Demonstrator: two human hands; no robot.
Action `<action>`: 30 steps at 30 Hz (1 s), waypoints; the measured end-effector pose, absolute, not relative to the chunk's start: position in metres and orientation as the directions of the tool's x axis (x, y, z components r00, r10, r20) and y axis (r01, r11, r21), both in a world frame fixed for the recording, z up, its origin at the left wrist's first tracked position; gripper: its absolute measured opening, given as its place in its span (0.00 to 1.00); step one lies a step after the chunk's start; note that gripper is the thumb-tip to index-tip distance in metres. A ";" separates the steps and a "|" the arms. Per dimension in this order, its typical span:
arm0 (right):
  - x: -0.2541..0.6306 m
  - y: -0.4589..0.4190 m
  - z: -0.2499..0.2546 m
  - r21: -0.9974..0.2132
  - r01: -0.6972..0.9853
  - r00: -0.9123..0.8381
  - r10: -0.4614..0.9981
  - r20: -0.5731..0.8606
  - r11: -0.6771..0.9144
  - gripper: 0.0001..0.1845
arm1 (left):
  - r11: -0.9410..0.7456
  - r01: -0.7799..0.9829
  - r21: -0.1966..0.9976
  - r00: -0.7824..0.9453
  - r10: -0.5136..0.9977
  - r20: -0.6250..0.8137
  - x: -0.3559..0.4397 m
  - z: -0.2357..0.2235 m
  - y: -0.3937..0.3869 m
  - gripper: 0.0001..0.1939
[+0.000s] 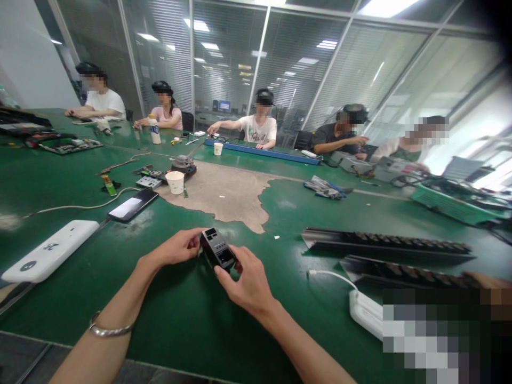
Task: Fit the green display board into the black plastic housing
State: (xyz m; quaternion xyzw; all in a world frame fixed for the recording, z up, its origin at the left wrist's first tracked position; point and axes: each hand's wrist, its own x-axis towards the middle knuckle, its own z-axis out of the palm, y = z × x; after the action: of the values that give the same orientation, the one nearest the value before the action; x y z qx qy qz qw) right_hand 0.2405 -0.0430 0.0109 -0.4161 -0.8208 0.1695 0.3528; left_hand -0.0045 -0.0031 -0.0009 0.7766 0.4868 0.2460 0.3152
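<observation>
Between your two hands, at the near middle of the table, is a small black rectangular housing (pixel 218 249) with cut-outs and a row of little marks on its upper face, tilted with its near end to the right. Your right hand (pixel 248 274) grasps that near end, thumb on the near side and fingers around the right side. Your left hand (pixel 178 246) has its index finger at the far left corner and the other fingers curled beside it; you cannot tell whether it grips too. A silver bracelet (pixel 110 329) circles your left wrist.

Beneath you spreads the green tabletop (pixel 176 314), with a bare tan patch (pixel 228 192) just beyond the housing. To your left lie a smartphone (pixel 134 205) and, nearer, a white power bank (pixel 52 250); a paper cup (pixel 175 182) stands farther off, by the patch's left edge. To your right you have two long black strips (pixel 388 242), and nearer still a white device with a short cable (pixel 366 309).

Farther right are crumpled gloves (pixel 326 188) and a green basket (pixel 452 202) filled with dark cables. Across the far side, five people sit behind a blue bar (pixel 262 152) and other items.
</observation>
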 end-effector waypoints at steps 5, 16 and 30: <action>0.240 -0.045 0.009 -0.547 0.565 -0.395 0.785 0.478 0.618 0.23 | -0.298 0.654 0.695 0.312 0.944 0.110 -0.007 0.001 -0.001 0.29; 0.241 -0.044 0.007 -0.569 0.566 -0.357 0.800 0.483 0.596 0.24 | -0.295 0.708 0.641 0.045 0.925 0.377 -0.005 0.001 0.005 0.22; 0.239 -0.042 0.000 -0.549 0.620 -0.392 0.827 0.402 0.560 0.23 | -0.265 0.680 0.683 -0.126 0.876 0.466 -0.006 -0.003 0.007 0.17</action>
State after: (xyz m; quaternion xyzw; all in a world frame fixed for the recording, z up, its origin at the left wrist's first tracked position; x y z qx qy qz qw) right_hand 0.2386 -0.0423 -0.0001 -0.4416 -0.8192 0.1572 0.3304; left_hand -0.0061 0.0071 -0.0025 0.6523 0.5965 0.4551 0.1074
